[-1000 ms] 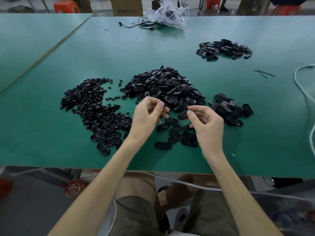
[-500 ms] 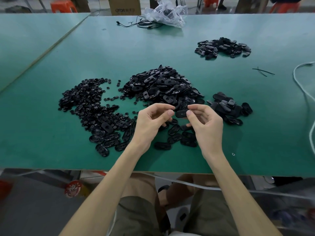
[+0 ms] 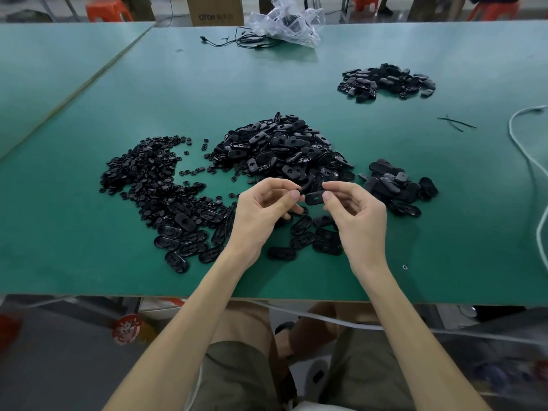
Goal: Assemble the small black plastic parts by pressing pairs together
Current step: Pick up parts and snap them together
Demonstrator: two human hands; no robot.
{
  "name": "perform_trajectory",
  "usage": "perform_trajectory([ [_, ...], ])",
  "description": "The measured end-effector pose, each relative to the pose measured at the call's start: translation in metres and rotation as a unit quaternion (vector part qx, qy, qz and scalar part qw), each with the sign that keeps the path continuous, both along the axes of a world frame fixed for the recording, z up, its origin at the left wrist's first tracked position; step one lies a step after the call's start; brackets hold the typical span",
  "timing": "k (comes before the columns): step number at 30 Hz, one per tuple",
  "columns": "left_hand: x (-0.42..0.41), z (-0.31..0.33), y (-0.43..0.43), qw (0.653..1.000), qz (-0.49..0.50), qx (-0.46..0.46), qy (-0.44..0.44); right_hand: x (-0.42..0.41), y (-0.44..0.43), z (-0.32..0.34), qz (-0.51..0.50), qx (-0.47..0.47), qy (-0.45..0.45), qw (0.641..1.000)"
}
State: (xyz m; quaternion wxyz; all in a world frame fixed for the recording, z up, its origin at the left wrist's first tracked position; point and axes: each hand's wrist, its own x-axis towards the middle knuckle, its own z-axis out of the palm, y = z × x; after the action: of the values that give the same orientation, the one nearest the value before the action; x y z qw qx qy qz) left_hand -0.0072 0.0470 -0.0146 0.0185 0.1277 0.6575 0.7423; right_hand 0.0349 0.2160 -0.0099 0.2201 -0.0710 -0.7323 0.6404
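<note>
So the oval black part (image 3: 315,198) is up in the air just above the tabletop (image 3: 89,262), pinched at its right end between the thumb and forefinger of the right hand (image 3: 358,216). The other fingers of that hand are curled in loosely. Right at the part's left end is a small black piece (image 3: 301,191), nipped in the fingertips of the left hand (image 3: 261,213). It's too tiny to make out its shape, and I can't tell if the two bits are actually touching or just really close.

Under and just behind the hands there's a scatter of loose oval shells (image 3: 301,240) lying flat, with another bunch of them (image 3: 184,243) just to the left. Behind the hands sits the big heap of ovals (image 3: 281,149). Off to its left is a wide spread of little round bits (image 3: 145,179), and to the right a smaller stack (image 3: 397,188). Well apart, at the far right, is one more pile (image 3: 385,81).

At the tabletop's far edge there's a crumpled clear plastic bag (image 3: 289,26) with a black cable (image 3: 237,41) beside it, and a white cord (image 3: 526,149) snakes down the right side.
</note>
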Motion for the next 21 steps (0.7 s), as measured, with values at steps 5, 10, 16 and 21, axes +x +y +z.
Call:
perform_trajectory([
  [5,-0.0008,-0.0014,0.0005,1.0,-0.008,-0.004,-0.006,0.001,-0.001,0.0017,0.013,-0.011,-0.003,1.0],
  [10,-0.0017,-0.0034,0.0016,0.999,0.004,-0.04,0.01,0.002,-0.0018,0.0023,0.027,-0.02,0.001,0.999],
  [16,-0.0009,-0.0034,0.0025,0.998,0.015,-0.066,0.001,0.0036,-0.0026,0.003,0.049,-0.021,0.002,0.999],
  [21,0.0005,-0.0039,0.0031,0.996,0.015,-0.085,-0.001,0.004,-0.0046,0.0029,0.077,-0.011,0.001,0.997],
])
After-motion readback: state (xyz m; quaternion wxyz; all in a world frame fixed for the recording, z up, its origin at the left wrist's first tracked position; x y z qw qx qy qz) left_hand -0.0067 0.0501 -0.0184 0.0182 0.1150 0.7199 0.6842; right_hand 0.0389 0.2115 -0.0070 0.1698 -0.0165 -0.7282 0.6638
